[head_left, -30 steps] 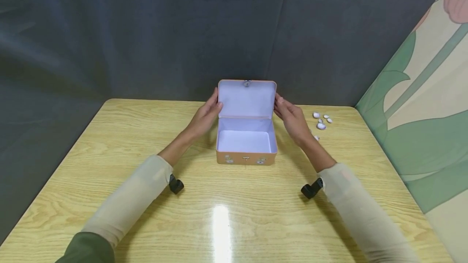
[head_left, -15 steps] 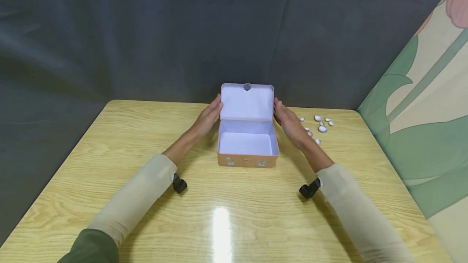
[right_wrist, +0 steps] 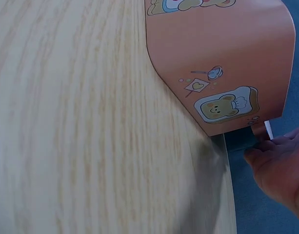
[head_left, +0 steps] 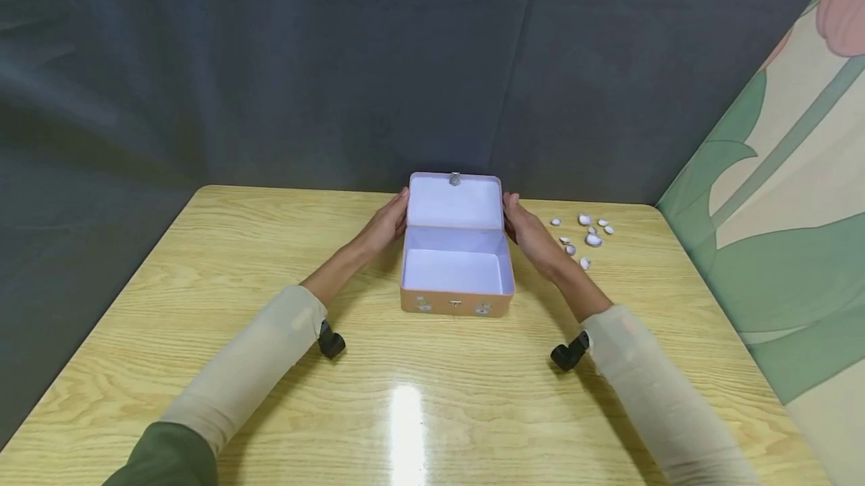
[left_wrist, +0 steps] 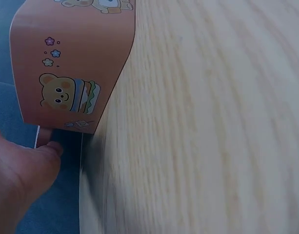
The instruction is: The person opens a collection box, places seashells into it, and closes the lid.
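Note:
A small suitcase-shaped tin box (head_left: 456, 302) stands on the table with its lid (head_left: 454, 200) raised and leaning back. Its inside is pale lilac; the orange-pink outside carries cartoon bears, and a round metal clasp (head_left: 455, 179) sits at the lid's top edge. My left hand (head_left: 384, 227) holds the left side of the lid, its thumb (left_wrist: 52, 148) at the lid's edge in the left wrist view. Across from it, my right hand (head_left: 530, 234) holds the right side. The fingers behind the lid are mostly hidden.
Several small white seashell-like pieces (head_left: 593, 240) lie right of the box on the wooden table (head_left: 270, 238). A dark curtain (head_left: 304, 65) hangs close behind the table's back edge. On the right stands a panel (head_left: 797, 246) with a flower pattern.
The lid has tipped further back, its top edge now lower, and both hands have gone down with it. More of the small white pieces show beside my right hand.

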{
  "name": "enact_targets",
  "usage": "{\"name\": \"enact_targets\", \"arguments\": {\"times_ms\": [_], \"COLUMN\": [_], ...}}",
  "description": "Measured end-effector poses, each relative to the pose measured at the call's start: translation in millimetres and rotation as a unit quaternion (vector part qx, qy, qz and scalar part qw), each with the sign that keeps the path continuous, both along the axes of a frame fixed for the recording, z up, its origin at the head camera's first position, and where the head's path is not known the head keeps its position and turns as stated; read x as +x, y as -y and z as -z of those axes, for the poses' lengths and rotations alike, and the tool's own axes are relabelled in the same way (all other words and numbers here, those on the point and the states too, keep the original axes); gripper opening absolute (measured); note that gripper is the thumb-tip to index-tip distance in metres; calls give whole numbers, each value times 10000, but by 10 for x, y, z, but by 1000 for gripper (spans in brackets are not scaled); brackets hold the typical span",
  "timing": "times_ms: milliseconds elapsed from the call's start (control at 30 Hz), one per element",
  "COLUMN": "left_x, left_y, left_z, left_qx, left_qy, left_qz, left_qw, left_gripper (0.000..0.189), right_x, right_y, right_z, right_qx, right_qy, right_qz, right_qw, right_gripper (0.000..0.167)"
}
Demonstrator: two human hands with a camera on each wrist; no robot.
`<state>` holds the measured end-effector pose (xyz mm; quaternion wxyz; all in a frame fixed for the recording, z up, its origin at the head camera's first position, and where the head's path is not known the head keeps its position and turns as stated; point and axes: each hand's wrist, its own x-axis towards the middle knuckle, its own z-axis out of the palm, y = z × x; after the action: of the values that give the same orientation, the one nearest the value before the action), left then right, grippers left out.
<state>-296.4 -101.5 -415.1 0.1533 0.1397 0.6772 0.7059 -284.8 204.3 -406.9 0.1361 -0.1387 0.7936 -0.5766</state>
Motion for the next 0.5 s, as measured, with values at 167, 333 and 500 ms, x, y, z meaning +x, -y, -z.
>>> {"name": "enact_targets", "arguments": {"times_ms": [167,333,500], "left_x": [20,35,47], "left_y": [25,27,29], "left_z": [48,46,26], "left_qx": [-487,-555,-509], "left_qy": [36,8,33], "left_qz": [88,135,132], "left_qw": [9988,9984,9986], "left_gripper": [74,74,73], "right_x": [4,-3,-8], "right_y": [0,-2,7], "right_z": [47,84,81], "right_qx": [64,-34,-28], "right_qy": [33,5,-39], "right_qz": [-16,-7,-38], "right_qw": [10000,10000,10000], "right_gripper": [88,83,83]}}
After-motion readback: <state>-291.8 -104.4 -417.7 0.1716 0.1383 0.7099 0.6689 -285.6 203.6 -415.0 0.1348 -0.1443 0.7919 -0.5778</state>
